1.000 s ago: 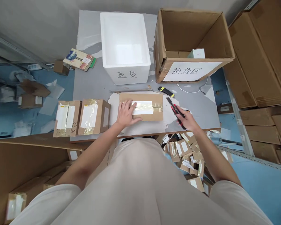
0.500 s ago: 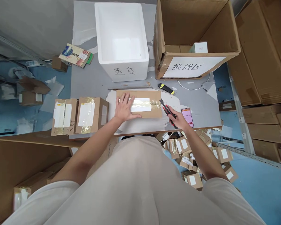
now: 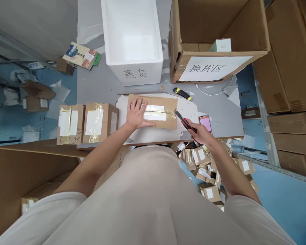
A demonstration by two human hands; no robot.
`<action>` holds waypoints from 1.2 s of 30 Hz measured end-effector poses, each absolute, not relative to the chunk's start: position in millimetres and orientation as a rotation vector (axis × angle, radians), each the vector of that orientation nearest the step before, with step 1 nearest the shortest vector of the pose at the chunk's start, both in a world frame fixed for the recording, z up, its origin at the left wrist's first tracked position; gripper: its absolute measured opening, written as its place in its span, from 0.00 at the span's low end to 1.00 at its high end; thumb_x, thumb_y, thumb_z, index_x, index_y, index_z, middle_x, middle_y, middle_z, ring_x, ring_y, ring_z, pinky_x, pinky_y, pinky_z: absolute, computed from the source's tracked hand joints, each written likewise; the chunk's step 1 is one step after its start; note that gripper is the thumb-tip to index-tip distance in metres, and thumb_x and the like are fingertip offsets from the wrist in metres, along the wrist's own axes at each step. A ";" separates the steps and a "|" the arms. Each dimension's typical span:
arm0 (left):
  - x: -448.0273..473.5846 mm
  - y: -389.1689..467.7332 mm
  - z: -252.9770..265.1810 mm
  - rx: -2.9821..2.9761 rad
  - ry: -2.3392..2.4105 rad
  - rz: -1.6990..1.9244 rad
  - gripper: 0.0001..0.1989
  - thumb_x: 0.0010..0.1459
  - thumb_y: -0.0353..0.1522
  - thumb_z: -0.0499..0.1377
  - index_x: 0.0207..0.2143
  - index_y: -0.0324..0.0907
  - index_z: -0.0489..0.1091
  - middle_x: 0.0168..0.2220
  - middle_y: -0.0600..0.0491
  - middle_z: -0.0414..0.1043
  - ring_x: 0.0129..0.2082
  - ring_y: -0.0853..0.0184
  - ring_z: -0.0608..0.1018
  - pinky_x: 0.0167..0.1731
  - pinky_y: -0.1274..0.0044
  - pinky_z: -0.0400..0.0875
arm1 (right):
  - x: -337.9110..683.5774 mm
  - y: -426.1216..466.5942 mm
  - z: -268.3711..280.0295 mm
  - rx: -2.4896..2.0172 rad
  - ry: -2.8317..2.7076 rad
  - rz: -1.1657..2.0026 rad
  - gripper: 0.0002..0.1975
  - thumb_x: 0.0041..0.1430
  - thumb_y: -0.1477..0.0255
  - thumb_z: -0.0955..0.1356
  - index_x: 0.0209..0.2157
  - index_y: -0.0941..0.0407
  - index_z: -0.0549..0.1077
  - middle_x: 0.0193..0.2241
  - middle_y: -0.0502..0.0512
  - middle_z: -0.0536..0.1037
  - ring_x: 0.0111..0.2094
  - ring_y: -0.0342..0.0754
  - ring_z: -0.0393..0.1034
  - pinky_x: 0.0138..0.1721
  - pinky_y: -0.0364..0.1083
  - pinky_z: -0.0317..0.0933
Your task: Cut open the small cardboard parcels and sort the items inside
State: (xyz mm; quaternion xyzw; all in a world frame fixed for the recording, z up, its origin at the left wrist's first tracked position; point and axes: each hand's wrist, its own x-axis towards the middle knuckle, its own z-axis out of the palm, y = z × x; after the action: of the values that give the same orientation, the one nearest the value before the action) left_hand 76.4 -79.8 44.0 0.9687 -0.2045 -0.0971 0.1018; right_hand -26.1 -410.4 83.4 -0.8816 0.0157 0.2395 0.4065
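A flat brown cardboard box [image 3: 165, 123] lies on the table, with a white label split along its middle and clear tape at its right end. My left hand [image 3: 137, 115] rests spread on the box's left part, thumb pointing right. In my right hand [image 3: 199, 131] is a red and black box cutter [image 3: 185, 121], its tip at the taped right edge of the box. Whether the blade has entered the tape is too small to tell. Behind the box lies a second cutter, yellow and black [image 3: 182, 93].
Two taped cartons [image 3: 98, 123] stand at the table's left. At the back are a white foam bin [image 3: 142, 73] and a large open carton [image 3: 173, 64] holding a small box [image 3: 223, 45]. A phone [image 3: 205, 123] lies right of my right hand. Parcels [image 3: 209, 193] are heaped on the floor.
The view has shifted slightly. The box has turned a little, and the cutter in my right hand now lies flatter, its tip against the box's right edge. My left hand stays on the box.
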 end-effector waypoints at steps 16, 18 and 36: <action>74.2 -81.0 43.7 2.796 -0.590 -0.253 0.60 0.37 0.61 0.60 0.67 0.39 0.47 0.68 0.39 0.41 0.67 0.41 0.44 0.62 0.54 0.32 | -86.3 -422.0 70.8 -1.806 0.358 0.574 0.35 0.54 0.62 0.69 0.63 0.50 0.60 0.29 0.50 0.77 0.17 0.42 0.66 0.15 0.43 0.64; 72.3 -79.5 43.2 2.773 -0.592 -0.235 0.59 0.39 0.60 0.60 0.66 0.39 0.47 0.68 0.39 0.42 0.67 0.42 0.44 0.63 0.54 0.32 | -88.1 -418.5 64.7 -1.723 0.443 0.402 0.38 0.52 0.62 0.71 0.63 0.50 0.59 0.31 0.51 0.78 0.18 0.41 0.67 0.16 0.43 0.65; 97.7 -9.2 22.6 2.331 0.199 -0.225 0.17 0.60 0.38 0.50 0.44 0.39 0.72 0.41 0.47 0.77 0.41 0.62 0.76 0.44 0.69 0.71 | 13.0 -322.0 14.0 -1.311 0.584 -0.118 0.20 0.52 0.58 0.68 0.44 0.49 0.62 0.44 0.50 0.74 0.42 0.45 0.75 0.43 0.49 0.70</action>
State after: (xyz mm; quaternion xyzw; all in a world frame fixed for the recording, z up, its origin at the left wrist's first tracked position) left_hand 97.7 -9.2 22.6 0.9153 0.0782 -0.0882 0.3852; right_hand 13.0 -322.0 14.0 -0.6004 0.2674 -0.0542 0.7517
